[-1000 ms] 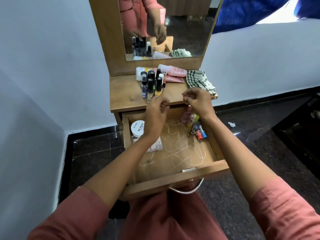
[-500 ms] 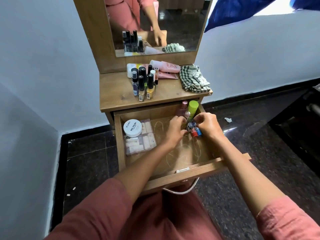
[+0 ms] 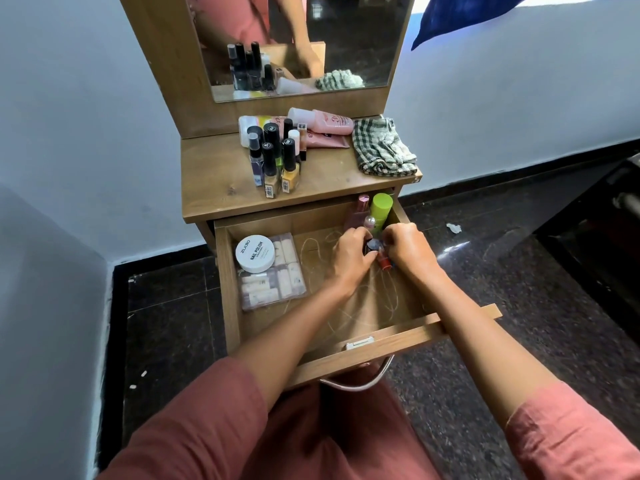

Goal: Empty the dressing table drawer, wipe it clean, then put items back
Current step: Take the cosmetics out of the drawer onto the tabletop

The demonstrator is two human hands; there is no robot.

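Drawer (image 3: 228, 289): pulled out under the table (image 3: 214, 181) top, still part full. Versus a second ago: both hands off the table's front edge and down into the back right corner, onto the small bottles (image 3: 384, 263). Means: last batch delivered, next batch being collected. Emptying well along by the look of it, not finished. Wipe not started.

Left hand (image 3: 349, 259): reaching in from the left, back of hand up, fingers curled round the dark-capped end of the cluster. Right hand (image 3: 408, 251): in from the right, knuckles up, fingers curled on the same cluster. Grasping from both sides; which bottle in which hand not readable. Forearms crossing the front rail, converging.

Left in drawer: green bottle (image 3: 381, 207) and pink bottle (image 3: 360, 211) upright just behind the hands, white jar (image 3: 255, 253) on a clear pack (image 3: 277, 292) at the left, pale thread-like loops on the floor.

Already on table: nail polish bottles (image 3: 273, 157) standing in a group, tubes (image 3: 322, 121) lying behind them, checked cloth (image 3: 382, 148) at the right edge, handy for the wipe. Mirror (image 3: 301, 39) behind.
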